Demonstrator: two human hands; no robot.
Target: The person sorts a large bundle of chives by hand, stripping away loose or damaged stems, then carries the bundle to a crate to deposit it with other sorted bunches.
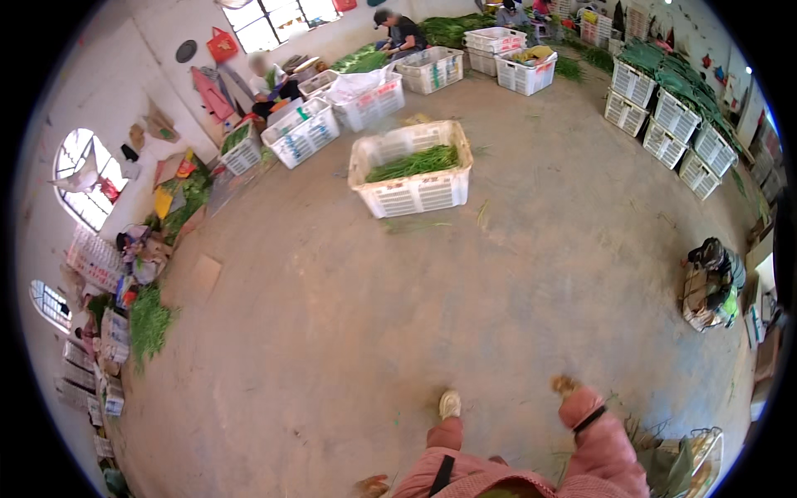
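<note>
Can't tell curled from spread on left hand (373, 485) or right hand (565, 384): too small. Well ahead on floor (332, 315): crate (422, 199), open side up, likely for containing loose greens (415, 163).

Bright daylight, fisheye view
Glare whitens the far window (286, 21) and the left arched window (87, 199); the floor (332, 299) is softly lit, shadows faint, and edges bend toward a black rim.

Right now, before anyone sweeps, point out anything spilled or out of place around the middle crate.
A few loose green stalks lie on the floor just in front of the white crate. They look spilled, being apart from the greens inside.
</note>
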